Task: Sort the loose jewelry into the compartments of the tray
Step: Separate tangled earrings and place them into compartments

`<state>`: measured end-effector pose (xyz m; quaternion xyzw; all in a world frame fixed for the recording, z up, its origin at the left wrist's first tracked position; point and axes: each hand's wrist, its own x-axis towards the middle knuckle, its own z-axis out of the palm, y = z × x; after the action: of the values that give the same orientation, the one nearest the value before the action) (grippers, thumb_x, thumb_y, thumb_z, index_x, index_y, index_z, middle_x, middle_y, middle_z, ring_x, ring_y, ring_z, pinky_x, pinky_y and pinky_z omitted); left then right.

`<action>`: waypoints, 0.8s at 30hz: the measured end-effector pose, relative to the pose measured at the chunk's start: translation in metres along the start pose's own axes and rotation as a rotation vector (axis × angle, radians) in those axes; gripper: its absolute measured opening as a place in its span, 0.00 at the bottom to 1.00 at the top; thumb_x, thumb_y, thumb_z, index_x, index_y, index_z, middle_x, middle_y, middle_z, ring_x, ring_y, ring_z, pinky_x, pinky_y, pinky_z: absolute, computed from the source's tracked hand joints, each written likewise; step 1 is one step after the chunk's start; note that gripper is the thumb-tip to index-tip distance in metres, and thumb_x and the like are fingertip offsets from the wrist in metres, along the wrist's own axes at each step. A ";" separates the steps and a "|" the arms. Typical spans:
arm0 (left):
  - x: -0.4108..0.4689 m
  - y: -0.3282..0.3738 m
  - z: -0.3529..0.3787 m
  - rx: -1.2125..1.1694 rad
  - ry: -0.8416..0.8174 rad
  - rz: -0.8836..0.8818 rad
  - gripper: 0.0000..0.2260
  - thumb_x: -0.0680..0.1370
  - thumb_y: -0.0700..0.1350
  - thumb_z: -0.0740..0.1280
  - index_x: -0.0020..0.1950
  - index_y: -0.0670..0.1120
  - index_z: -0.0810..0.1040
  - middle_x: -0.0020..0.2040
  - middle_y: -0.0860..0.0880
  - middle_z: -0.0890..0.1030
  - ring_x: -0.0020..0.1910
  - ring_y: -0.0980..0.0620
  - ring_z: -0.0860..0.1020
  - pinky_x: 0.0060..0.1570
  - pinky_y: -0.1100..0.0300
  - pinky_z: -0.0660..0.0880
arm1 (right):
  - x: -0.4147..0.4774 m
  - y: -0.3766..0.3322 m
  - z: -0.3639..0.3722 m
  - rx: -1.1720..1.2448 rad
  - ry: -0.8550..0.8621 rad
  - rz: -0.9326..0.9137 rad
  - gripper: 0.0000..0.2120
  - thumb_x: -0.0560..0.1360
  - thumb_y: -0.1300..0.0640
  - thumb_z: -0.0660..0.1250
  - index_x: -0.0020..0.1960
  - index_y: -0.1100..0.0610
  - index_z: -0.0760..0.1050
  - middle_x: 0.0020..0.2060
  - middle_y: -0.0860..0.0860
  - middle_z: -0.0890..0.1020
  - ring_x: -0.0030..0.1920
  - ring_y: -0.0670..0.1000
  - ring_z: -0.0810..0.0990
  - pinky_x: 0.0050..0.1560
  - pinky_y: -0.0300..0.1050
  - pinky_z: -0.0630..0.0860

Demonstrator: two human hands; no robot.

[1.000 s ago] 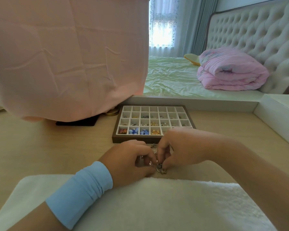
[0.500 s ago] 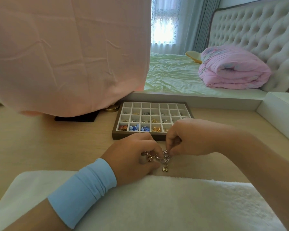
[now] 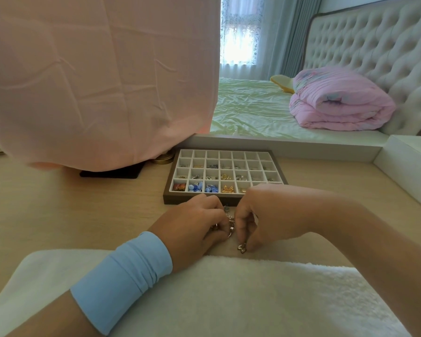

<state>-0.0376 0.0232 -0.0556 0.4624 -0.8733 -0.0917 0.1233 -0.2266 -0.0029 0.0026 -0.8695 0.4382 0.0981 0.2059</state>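
Note:
A brown tray with several white compartments sits on the wooden table; its near rows hold red, blue and gold pieces. Just in front of it lies a small heap of loose jewelry. My left hand, with a blue wristband, curls its fingers over the left of the heap and grips some pieces. My right hand pinches a small gold piece at the table surface, just right of the heap. Much of the heap is hidden between my fingers.
A white fluffy towel covers the near table edge under my forearms. A pink cloth drapes over something at the back left, above a black base and a gold lid. A white box stands at right.
My right hand has moved down and toward me, from above the heap to the gold piece near the towel. My left hand stays on the heap.

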 end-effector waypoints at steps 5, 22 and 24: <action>-0.001 -0.002 0.000 -0.247 0.047 -0.092 0.06 0.81 0.48 0.62 0.46 0.59 0.72 0.48 0.61 0.74 0.49 0.62 0.71 0.48 0.71 0.69 | -0.002 0.006 -0.005 0.001 0.012 0.043 0.06 0.70 0.50 0.78 0.44 0.43 0.83 0.37 0.41 0.81 0.35 0.39 0.77 0.35 0.30 0.70; -0.001 -0.009 -0.002 -0.527 0.233 -0.195 0.09 0.80 0.43 0.64 0.49 0.57 0.79 0.42 0.58 0.81 0.43 0.65 0.77 0.44 0.75 0.71 | 0.008 0.017 -0.002 0.168 0.215 -0.060 0.02 0.73 0.49 0.77 0.45 0.45 0.86 0.37 0.40 0.83 0.36 0.36 0.78 0.38 0.28 0.73; 0.000 -0.012 -0.005 -0.590 0.273 -0.197 0.10 0.80 0.40 0.64 0.49 0.55 0.80 0.41 0.57 0.82 0.41 0.64 0.78 0.43 0.74 0.72 | 0.011 0.022 -0.003 0.195 0.303 -0.053 0.01 0.73 0.49 0.77 0.45 0.45 0.86 0.35 0.38 0.83 0.35 0.35 0.77 0.36 0.27 0.71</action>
<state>-0.0262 0.0162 -0.0544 0.4969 -0.7357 -0.2892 0.3581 -0.2378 -0.0237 -0.0041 -0.8614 0.4487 -0.0826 0.2234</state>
